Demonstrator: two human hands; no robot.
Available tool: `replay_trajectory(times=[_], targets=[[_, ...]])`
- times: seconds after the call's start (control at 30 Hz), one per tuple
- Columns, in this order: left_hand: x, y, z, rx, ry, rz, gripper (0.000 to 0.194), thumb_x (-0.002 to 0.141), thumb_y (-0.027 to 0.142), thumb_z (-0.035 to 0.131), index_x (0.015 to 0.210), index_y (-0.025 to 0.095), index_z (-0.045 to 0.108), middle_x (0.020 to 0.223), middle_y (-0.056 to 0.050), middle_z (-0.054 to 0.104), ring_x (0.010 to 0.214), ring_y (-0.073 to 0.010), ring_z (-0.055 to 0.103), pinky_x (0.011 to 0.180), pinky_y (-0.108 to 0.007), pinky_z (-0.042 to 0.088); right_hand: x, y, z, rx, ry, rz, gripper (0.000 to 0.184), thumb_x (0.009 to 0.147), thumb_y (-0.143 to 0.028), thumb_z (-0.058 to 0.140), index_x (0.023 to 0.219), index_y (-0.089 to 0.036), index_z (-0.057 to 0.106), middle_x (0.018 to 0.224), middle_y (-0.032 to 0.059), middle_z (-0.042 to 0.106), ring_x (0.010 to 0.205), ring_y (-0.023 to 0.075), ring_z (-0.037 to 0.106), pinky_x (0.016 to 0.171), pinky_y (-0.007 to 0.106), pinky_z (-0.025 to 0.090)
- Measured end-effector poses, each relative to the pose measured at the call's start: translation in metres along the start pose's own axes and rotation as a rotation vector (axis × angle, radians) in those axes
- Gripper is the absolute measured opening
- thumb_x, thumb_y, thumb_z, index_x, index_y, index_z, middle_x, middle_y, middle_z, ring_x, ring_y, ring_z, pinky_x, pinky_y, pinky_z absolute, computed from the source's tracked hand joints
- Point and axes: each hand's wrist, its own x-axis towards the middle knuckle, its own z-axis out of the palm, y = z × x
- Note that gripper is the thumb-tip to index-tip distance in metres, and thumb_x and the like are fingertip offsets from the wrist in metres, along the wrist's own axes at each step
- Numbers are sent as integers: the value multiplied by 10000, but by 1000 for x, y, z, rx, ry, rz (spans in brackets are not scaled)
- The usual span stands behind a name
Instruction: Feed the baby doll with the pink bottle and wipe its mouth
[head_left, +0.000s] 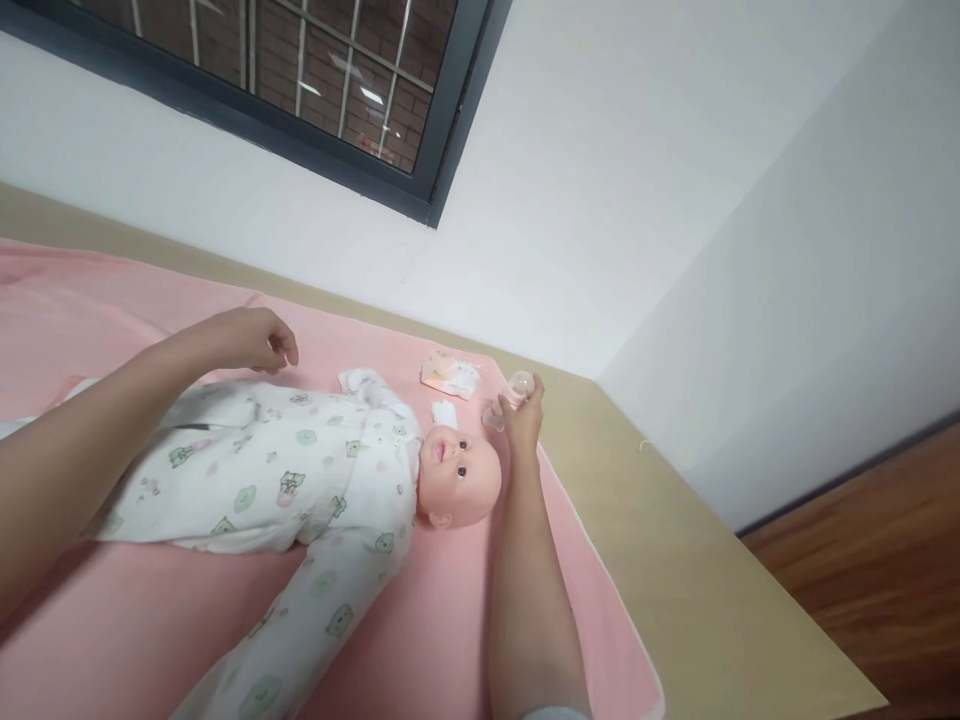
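A baby doll in a white sleepsuit with green bear prints lies on its back on a pink blanket, head to the right. My right hand is closed around a small clear baby bottle, just beyond the doll's head at the blanket's edge. Above the doll's far side hovers my left hand, its fingers loosely curled with nothing visible in them. Between the doll's head and the wall lie a pack of wipes and a small white item whose kind I cannot make out.
The blanket covers much of a pale wooden tabletop, whose right corner juts out. A white wall with a dark-framed barred window rises behind it. Brown wood shows at the far right, beyond the table edge.
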Motion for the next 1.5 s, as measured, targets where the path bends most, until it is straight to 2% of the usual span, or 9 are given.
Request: replay_trajectory(times=[0.23, 0.47, 0.67, 0.8, 0.97, 1.1, 1.3, 1.4, 1.5], targets=[[-3, 4, 0, -8, -5, -15, 263, 621, 291, 527, 835, 237, 669, 757, 24, 726, 815, -250, 652, 693, -312, 443, -1, -10, -12, -60, 26, -28, 776, 678, -367, 682, 1391, -263, 394, 1169, 84, 624, 1009, 230, 582, 944, 386, 450], [-7, 16, -5, -93, 90, 82, 377, 702, 486, 544, 929, 236, 711, 1057, -9, 719, 1076, -301, 589, 866, -354, 457, 5, -55, -13, 133, 47, -103, 822, 700, -393, 691, 1419, -253, 317, 1190, 96, 604, 930, 186, 621, 887, 354, 491], [-41, 59, -13, -331, 182, 232, 514, 640, 577, 607, 1022, 240, 676, 1085, -31, 705, 1009, -280, 642, 919, -380, 482, -12, -110, -8, 349, -136, -224, 838, 736, -410, 694, 1435, -274, 252, 1217, 101, 574, 996, 193, 620, 899, 392, 509], [-63, 84, -8, -375, 304, 341, 559, 640, 592, 668, 1114, 300, 619, 1138, -6, 673, 1066, -274, 624, 925, -370, 506, -45, -148, -1, 407, -328, -333, 821, 736, -440, 716, 1423, -322, 281, 1196, 73, 583, 1005, 201, 625, 918, 426, 516], [-83, 104, -2, -387, 334, 400, 670, 648, 601, 674, 1259, 396, 493, 1224, 55, 617, 1137, -255, 589, 875, -322, 536, -94, -181, 18, 492, -490, -354, 817, 754, -504, 692, 1433, -350, 265, 1224, 60, 565, 1086, 226, 602, 879, 426, 552], [-92, 115, -1, -349, 394, 435, 565, 699, 493, 647, 1229, 337, 529, 1206, 42, 635, 1077, -266, 613, 851, -315, 520, -116, -191, 25, 499, -602, -352, 811, 778, -531, 657, 1451, -381, 231, 1263, 50, 541, 1141, 246, 573, 840, 416, 577], [-90, 119, 2, -300, 446, 454, 456, 729, 400, 620, 1154, 237, 610, 1138, -4, 674, 996, -255, 629, 783, -280, 482, -117, -187, 26, 536, -666, -301, 815, 792, -530, 643, 1463, -393, 202, 1304, 56, 518, 1164, 251, 558, 767, 381, 611], [-88, 117, 4, -278, 474, 464, 425, 740, 393, 613, 1132, 230, 635, 1115, -5, 685, 981, -242, 632, 761, -260, 467, -117, -187, 27, 564, -679, -300, 798, 802, -533, 628, 1462, -391, 203, 1293, 53, 530, 1152, 242, 573, 807, 403, 605], [-86, 116, 5, -271, 477, 485, 419, 744, 373, 605, 1137, 234, 647, 1125, 1, 685, 1008, -237, 625, 784, -250, 458, -117, -190, 27, 571, -608, -315, 772, 810, -524, 623, 1452, -378, 220, 1286, 48, 542, 1176, 231, 565, 932, 454, 549]])
